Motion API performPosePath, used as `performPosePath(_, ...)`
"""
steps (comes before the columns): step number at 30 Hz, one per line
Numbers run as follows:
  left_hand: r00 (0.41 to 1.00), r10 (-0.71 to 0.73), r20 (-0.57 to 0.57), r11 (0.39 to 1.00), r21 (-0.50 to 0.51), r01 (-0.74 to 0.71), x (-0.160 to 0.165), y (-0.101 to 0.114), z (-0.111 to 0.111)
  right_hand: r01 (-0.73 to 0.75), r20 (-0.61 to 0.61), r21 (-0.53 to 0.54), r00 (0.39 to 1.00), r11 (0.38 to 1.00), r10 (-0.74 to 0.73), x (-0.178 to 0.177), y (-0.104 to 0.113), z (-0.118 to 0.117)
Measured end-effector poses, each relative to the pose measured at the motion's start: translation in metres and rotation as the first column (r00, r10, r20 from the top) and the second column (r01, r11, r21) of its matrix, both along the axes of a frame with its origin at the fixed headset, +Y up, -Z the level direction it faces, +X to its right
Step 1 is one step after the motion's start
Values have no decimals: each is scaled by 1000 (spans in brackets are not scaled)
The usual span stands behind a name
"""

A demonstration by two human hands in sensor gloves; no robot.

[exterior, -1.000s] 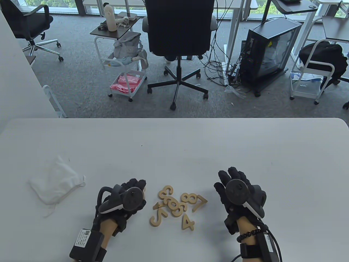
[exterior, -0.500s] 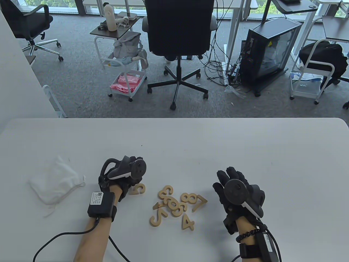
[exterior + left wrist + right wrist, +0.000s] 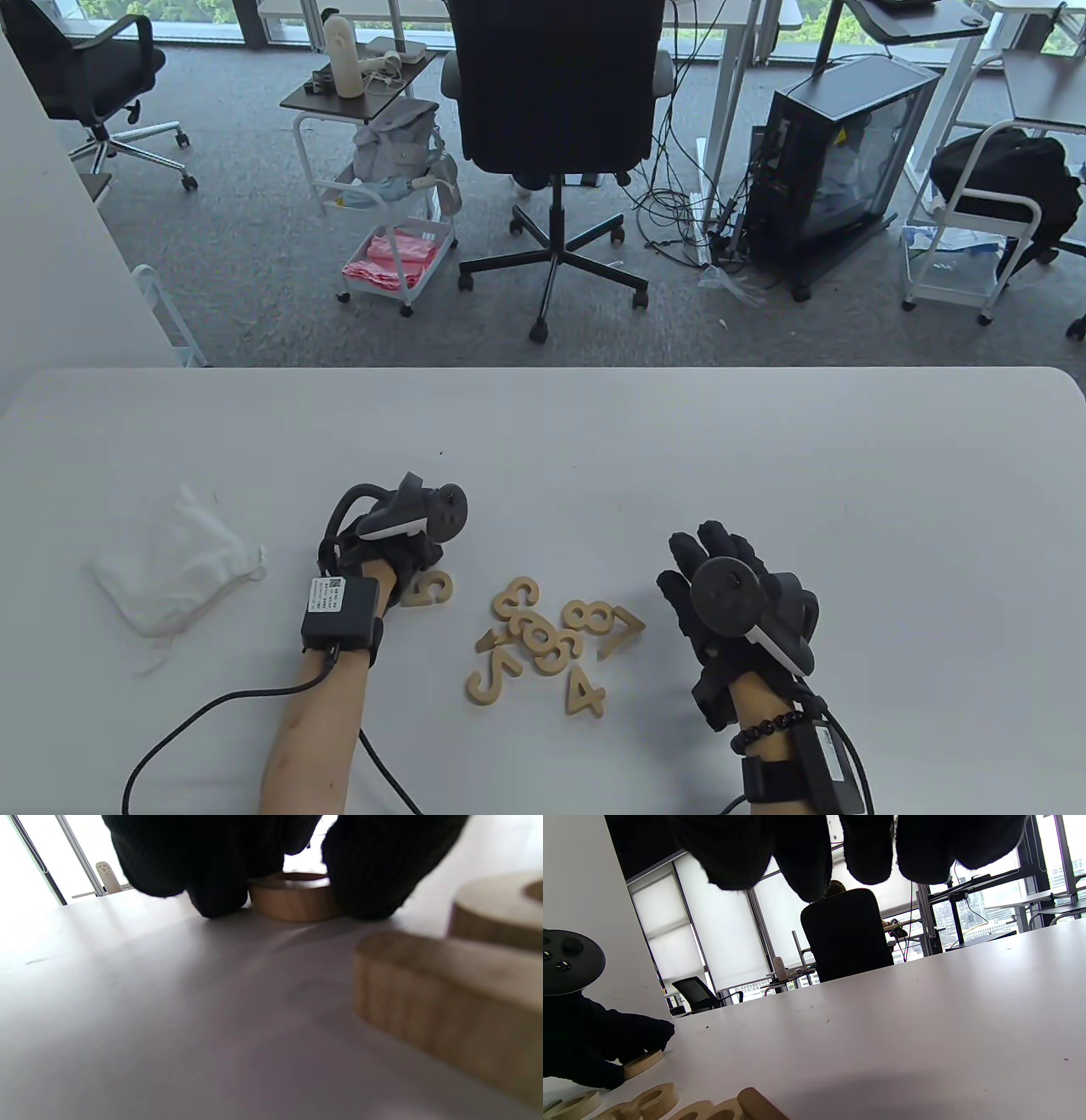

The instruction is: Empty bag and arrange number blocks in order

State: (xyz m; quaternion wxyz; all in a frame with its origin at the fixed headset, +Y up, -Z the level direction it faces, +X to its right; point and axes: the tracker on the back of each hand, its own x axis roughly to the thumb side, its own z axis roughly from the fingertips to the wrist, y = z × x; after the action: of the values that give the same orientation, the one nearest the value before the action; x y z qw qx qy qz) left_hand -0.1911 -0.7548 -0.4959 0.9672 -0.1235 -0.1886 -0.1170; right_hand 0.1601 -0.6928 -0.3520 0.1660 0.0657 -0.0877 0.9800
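A pile of wooden number blocks [image 3: 543,641] lies near the table's front, with a 4 [image 3: 584,689], an 8 [image 3: 591,617] and a 7 [image 3: 624,630] readable. One curved block [image 3: 431,587] sits apart, left of the pile. My left hand [image 3: 416,567] is on it; in the left wrist view the fingertips [image 3: 216,895] and thumb pinch this block [image 3: 292,902] flat against the table. My right hand [image 3: 721,577] hovers right of the pile with fingers spread and nothing held. The white drawstring bag [image 3: 174,573] lies limp at the left.
The white table [image 3: 764,475] stretches bare beyond the hands to its far edge. A black office chair [image 3: 556,102] stands just behind that edge, with carts and a computer case on the floor further back.
My left hand has gone from beside the pile up and to the left, taking one curved block out with it. The right hand has barely shifted.
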Motion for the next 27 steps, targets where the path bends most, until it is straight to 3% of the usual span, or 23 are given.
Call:
performPosePath(8, 999, 43, -18, 999, -1, -43, -6, 1, 1, -7, -5, -2, 1000, 1000, 7, -3, 0, 0)
performPosePath(13, 997, 65, -38, 998, 15, -64, -14, 13, 10, -10, -25, -1, 1000, 1000, 10, -8, 0, 1)
performPosePath(20, 995, 92, -44, 990, 112, -86, -30, 49, 51, -35, -79, 4, 996, 999, 35, -25, 0, 4)
performPosePath(27, 991, 127, -46, 969, 220, -114, -37, 74, 118, -68, -177, 7, 982, 998, 68, -50, -1, 8)
